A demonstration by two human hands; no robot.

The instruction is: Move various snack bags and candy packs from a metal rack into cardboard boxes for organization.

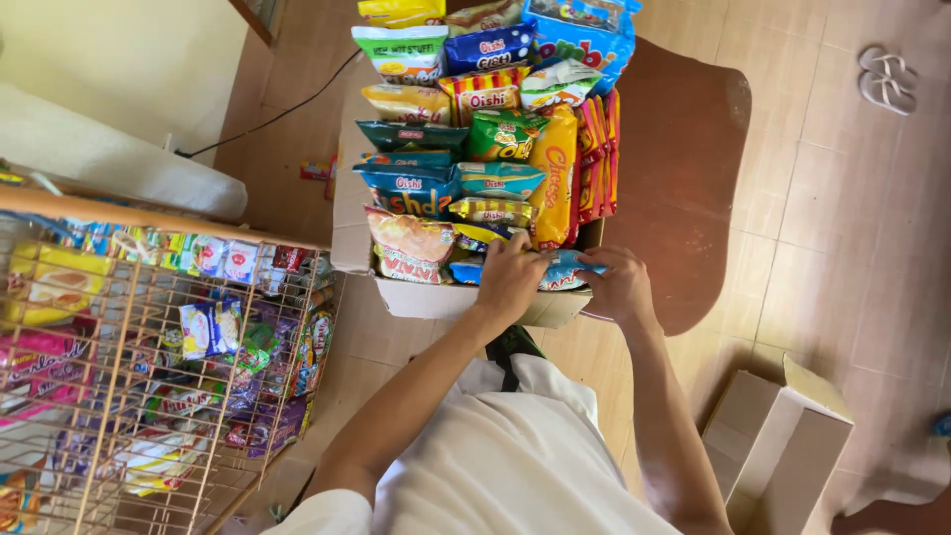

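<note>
A cardboard box [349, 233] full of colourful snack packets sits on a brown wooden table [679, 168] in front of me. Both my hands are at the near end of the box. My left hand [508, 281] and my right hand [619, 287] both grip a blue snack packet [568, 269] that lies between them at the box's near edge. Beside it lie an orange-and-white packet [408, 245] and a tall yellow packet [555, 178]. Further up are green, blue and red packets in rows.
A wire rack [149, 376] stuffed with snack packets stands at the left. An open, smaller cardboard box [778, 436] rests on the tiled floor at the lower right. A pair of sandals [887, 77] lies at the top right. A black cable [287, 109] runs across the floor.
</note>
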